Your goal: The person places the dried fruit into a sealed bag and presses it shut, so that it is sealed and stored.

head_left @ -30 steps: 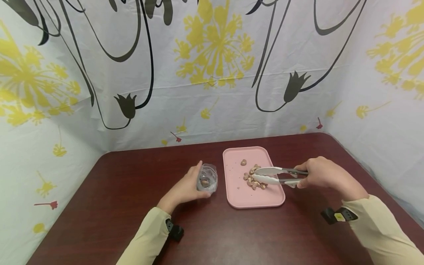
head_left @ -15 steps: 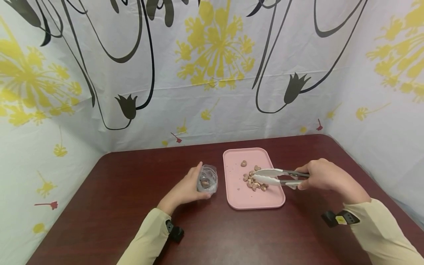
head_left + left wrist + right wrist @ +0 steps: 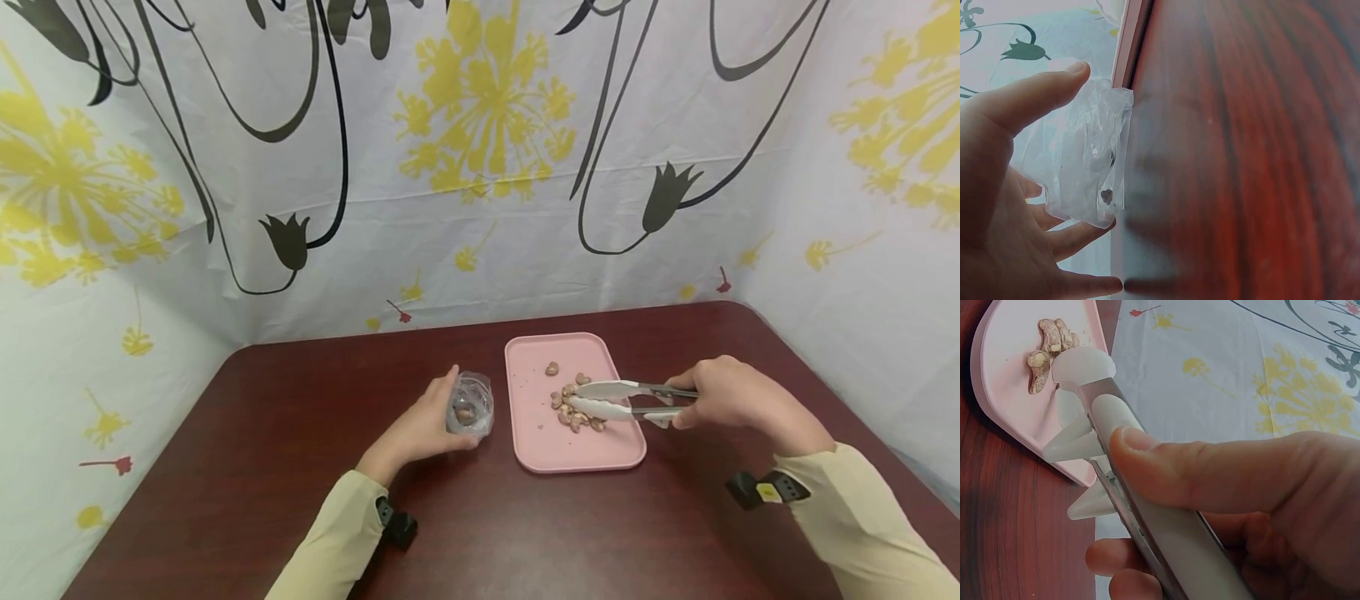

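Observation:
My left hand (image 3: 423,425) holds a clear plastic bag (image 3: 471,392) upright beside the tray, thumb on one side and fingers on the other. A brown nut (image 3: 464,413) shows at the bottom of the bag. My right hand (image 3: 731,398) grips metal tongs (image 3: 609,388) with white tips, thumb along the upper arm in the right wrist view. Their tips are spread apart, low over a loose pile of brown-skinned cashews (image 3: 575,421) on the pink tray (image 3: 540,454). One cashew (image 3: 552,368) lies apart from the pile, toward the tray's back.
The dark red-brown wooden table (image 3: 480,533) carries the tray right of centre. A white cloth (image 3: 480,283) with yellow and dark flower prints hangs behind the table and along both sides. Small crumbs dot the tray.

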The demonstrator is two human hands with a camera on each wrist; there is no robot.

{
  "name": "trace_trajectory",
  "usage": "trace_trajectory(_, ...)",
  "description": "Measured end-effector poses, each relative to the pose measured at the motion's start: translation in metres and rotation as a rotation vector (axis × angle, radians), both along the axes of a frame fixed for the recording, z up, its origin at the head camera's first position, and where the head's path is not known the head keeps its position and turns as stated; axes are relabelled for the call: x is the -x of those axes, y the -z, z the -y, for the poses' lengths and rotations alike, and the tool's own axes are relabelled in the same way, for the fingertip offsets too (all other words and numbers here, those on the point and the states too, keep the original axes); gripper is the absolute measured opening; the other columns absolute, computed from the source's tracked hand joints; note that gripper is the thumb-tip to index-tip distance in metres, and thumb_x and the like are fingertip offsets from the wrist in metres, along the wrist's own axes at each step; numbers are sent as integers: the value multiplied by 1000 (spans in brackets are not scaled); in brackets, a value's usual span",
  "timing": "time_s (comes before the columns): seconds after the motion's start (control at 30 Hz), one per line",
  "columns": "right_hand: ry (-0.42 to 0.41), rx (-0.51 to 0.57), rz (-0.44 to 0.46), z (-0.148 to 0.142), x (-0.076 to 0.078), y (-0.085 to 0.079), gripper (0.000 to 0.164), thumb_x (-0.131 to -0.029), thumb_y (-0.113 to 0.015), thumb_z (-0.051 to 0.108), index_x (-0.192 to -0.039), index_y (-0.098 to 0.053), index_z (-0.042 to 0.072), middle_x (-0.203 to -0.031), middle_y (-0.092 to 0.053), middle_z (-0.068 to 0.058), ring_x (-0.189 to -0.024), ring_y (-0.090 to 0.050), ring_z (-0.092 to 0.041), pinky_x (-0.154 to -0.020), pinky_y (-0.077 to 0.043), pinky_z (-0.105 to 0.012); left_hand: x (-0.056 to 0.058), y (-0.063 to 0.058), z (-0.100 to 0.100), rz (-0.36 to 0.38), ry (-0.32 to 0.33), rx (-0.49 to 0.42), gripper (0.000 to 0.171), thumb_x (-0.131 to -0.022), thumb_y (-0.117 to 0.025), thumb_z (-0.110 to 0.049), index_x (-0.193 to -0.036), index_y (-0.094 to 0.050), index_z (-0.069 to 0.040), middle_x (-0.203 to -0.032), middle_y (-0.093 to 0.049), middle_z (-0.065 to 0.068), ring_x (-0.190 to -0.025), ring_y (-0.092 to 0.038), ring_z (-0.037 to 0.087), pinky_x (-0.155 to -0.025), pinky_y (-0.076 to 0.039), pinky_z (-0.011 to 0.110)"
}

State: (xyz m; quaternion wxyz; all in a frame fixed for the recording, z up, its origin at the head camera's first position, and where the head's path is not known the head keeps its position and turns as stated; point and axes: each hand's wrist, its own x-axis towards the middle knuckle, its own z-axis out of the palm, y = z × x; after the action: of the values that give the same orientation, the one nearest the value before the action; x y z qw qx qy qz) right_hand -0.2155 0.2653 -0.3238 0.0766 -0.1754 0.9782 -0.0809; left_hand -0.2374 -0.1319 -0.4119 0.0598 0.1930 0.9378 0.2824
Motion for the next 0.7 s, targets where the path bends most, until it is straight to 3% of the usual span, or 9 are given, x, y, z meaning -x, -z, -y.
trace_trajectory(0.7, -1, -12, -3, -1, 0, -2, 49, -69, -81, 34, -109, -72, 8, -75, -64, 3, -72, -54, -18, -63, -44, -36, 0, 0, -1, -2, 9, -16, 112, -74, -81, -37, -154, -8, -7, -154, -24, 17, -133, -39, 29, -106, -38, 47)
